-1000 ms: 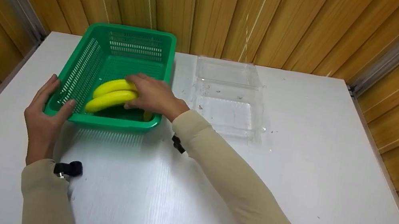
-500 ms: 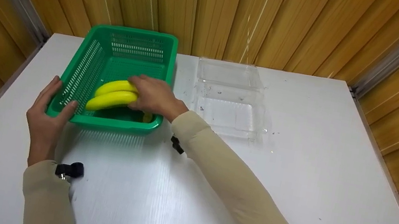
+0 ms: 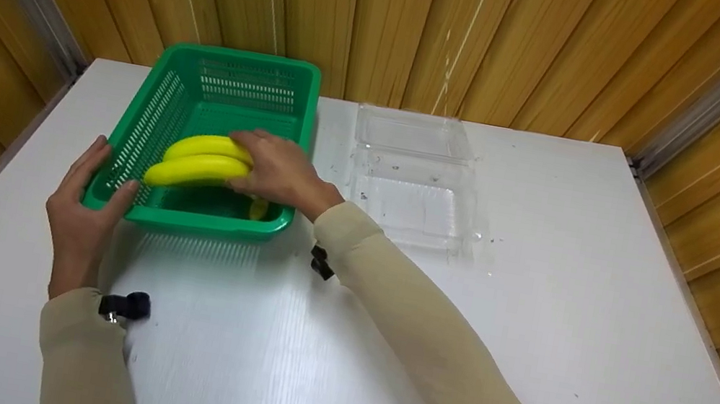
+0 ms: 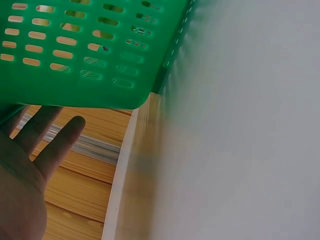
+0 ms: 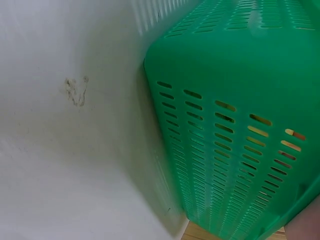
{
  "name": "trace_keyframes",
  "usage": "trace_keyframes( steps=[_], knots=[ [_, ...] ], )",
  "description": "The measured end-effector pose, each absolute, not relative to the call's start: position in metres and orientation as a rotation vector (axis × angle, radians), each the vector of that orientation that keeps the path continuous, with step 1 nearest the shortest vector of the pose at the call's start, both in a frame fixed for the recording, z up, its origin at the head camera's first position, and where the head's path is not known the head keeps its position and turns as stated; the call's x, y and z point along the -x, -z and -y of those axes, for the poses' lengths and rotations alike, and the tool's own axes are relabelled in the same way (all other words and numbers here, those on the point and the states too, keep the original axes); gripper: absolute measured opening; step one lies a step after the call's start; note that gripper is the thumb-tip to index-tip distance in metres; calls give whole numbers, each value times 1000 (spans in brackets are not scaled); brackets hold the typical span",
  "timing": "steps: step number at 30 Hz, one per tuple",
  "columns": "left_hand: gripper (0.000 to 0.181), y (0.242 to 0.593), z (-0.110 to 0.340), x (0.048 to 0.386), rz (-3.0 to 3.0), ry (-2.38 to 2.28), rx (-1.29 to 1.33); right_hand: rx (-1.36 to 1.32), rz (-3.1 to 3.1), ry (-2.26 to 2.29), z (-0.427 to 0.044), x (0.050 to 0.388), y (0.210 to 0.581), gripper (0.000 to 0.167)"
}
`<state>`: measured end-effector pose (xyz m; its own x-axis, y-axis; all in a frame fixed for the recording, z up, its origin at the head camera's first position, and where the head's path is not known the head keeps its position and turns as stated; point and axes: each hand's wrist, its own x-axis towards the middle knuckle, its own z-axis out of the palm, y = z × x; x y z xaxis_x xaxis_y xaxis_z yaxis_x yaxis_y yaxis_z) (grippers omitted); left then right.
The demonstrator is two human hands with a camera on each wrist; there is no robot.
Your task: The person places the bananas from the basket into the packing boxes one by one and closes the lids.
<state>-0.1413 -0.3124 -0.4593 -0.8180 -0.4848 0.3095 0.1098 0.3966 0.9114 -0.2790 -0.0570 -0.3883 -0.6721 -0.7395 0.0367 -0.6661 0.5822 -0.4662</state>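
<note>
Two bright yellow bananas [image 3: 199,160] lie side by side, their right ends hidden by my right hand [image 3: 281,170], which grips them from above. They are over the near half of a green plastic basket [image 3: 210,225] with slotted walls, their left ends raised off its floor. A small yellowish piece [image 3: 259,208] shows below the hand, perhaps part of the same bunch. My left hand [image 3: 82,207] rests at the basket's near left corner, thumb on the front rim, fairly straight fingers along the left side. In the left wrist view, fingers [image 4: 60,145] spread below the basket rim.
A clear plastic clamshell box [image 3: 407,206] lies opened flat to the right of the basket, its lid [image 3: 412,132] toward the back. Both stand on a white table [image 3: 528,332]. A wood-panel wall [image 3: 489,41] rises right behind the basket, and panels flank both sides.
My right hand has lifted the bananas slightly and shifted their left ends toward the left and back. The left hand and the basket have stayed almost still.
</note>
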Motion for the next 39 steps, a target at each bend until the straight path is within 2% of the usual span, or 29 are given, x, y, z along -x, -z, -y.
trace_keyframes(
  steps=[26,39],
  knots=[
    [61,459,309,144,2097,1414,-288,1177,-2613,868,45,275,372,75],
    [60,461,309,145,2103,1426,-279,1222,-2608,1046,30,270,370,73]
  ],
)
